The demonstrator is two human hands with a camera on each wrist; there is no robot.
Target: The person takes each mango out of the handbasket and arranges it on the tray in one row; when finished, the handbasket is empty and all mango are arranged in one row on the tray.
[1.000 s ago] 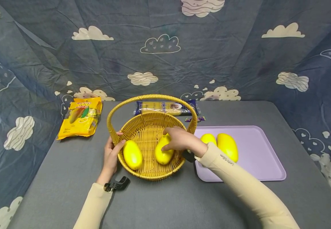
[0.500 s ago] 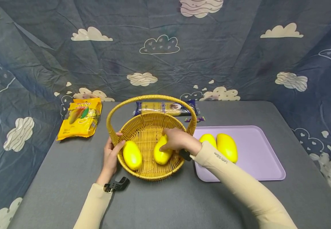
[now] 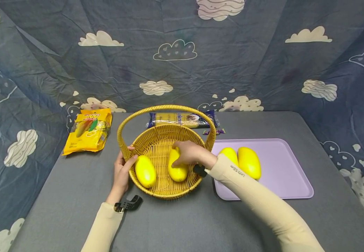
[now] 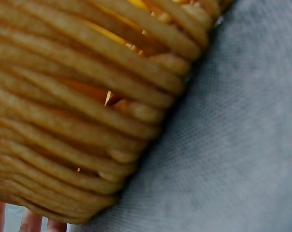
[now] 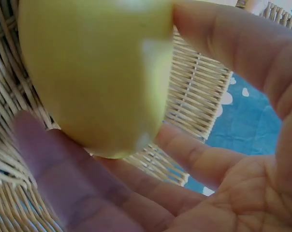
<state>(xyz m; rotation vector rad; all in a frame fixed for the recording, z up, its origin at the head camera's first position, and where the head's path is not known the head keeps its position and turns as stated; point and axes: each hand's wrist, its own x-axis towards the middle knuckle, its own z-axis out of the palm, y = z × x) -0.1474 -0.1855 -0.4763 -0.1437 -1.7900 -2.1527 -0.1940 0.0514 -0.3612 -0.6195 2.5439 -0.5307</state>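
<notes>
A yellow wicker basket (image 3: 163, 195) with a tall arched handle stands at the middle of the table. My left hand (image 3: 121, 172) holds its left side by the handle's foot, thumb at the rim; in the left wrist view its fingertips (image 4: 31, 222) show beyond the weave. Inside the basket, my right hand (image 3: 188, 153) grips a yellow mango (image 3: 178, 170) from above. The right wrist view has the thumb on one side of that mango (image 5: 97, 72) and the fingers around its lower end. Another mango (image 3: 145, 171) lies at the basket's left, near my left thumb.
Right of the basket lies a lilac tray (image 3: 287, 168) with two mangoes, one (image 3: 249, 162) in full view and one (image 3: 229, 154) partly behind my sleeve. Behind the basket are a long blue-and-yellow packet (image 3: 182, 119) and a small purple wrapped candy (image 3: 214, 132). A yellow bag (image 3: 88, 131) sits back left.
My right hand and its mango have shifted slightly left within the basket, and the mango stands a little straighter. The left hand keeps its place on the basket.
</notes>
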